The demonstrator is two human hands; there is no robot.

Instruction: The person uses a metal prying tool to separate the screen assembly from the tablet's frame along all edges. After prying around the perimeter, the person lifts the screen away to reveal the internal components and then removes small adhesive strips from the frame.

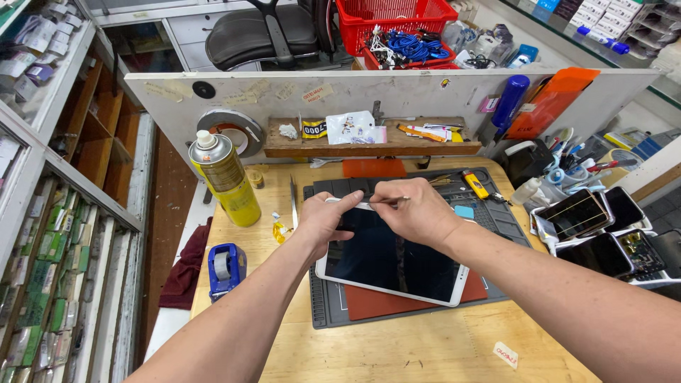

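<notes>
A white tablet with a dark screen lies on a dark grey work mat over a red pad. My left hand rests on the tablet's far left corner, fingers pressing its top edge. My right hand sits over the top edge and pinches thin metal tweezers, their tip pointing left toward my left fingers at the tablet's rim.
A yellow spray can stands at the left, a blue tape dispenser nearer me. Several phones lie on a tray at the right. A wooden shelf and white board stand behind the mat. A yellow tool lies on the mat.
</notes>
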